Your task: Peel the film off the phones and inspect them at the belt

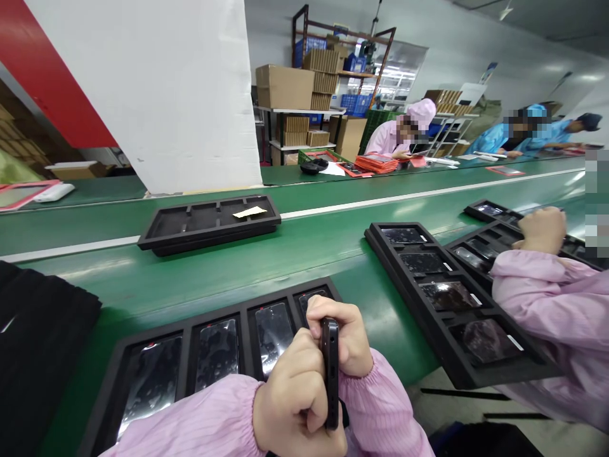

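Upright and edge-on, a black smartphone is held between my two hands above the front of the bench. My left hand is closed round its left side near the lower end. My right hand grips its upper end, thumb and fingers pressed on it. The phone's faces are mostly hidden by my fingers and the angle. Under my forearms lies a black foam tray with several phones in its compartments, their screens covered in wrinkled clear film. My left sleeve hides part of that tray.
Another black tray with several phones sits to the right, beside a co-worker's pink sleeve and hand. A tray with a yellow slip rests on the green conveyor. Black trays are stacked at left. Co-workers sit across the line.
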Available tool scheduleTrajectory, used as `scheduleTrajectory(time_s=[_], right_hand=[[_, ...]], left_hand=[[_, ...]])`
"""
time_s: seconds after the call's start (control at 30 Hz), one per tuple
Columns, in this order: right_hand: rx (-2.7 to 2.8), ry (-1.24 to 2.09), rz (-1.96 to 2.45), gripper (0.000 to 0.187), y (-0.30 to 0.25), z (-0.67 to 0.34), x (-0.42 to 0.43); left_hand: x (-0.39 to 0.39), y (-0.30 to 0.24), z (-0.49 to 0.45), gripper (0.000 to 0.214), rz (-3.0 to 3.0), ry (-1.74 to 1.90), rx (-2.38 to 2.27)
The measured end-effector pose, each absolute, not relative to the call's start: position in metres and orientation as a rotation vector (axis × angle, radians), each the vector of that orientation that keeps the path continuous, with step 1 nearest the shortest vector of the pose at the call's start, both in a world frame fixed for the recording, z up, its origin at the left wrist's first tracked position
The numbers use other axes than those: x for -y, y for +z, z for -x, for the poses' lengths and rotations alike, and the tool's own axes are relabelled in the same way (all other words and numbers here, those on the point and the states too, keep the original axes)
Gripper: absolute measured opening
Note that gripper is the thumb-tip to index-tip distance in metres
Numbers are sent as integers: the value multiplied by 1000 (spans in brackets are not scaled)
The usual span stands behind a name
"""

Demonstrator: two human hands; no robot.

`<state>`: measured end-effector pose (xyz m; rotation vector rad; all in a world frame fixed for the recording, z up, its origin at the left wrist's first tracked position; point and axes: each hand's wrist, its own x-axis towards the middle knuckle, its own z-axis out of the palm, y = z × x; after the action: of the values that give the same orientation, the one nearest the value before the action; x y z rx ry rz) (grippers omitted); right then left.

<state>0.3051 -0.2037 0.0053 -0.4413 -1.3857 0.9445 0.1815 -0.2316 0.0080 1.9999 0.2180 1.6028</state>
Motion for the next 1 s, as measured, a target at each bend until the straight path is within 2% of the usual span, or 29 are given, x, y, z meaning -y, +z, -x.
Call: scheduleTrajectory(time_s=[0.33, 0.67, 0.87, 1.0], right_hand=[[1346, 1019, 391, 42, 5, -296, 203], [1323, 1040, 490, 47, 4, -294, 206], [1400, 946, 431, 41, 4, -301, 203], [1462, 905, 400, 43, 5, -308, 200]], left_hand=[[234, 17, -182, 35, -2005, 1598, -334], [240, 24, -178, 33, -1994, 1541, -444], [236, 21, -178, 34, -1986, 1534, -356], [236, 21, -180, 37, -1970, 1577, -330]])
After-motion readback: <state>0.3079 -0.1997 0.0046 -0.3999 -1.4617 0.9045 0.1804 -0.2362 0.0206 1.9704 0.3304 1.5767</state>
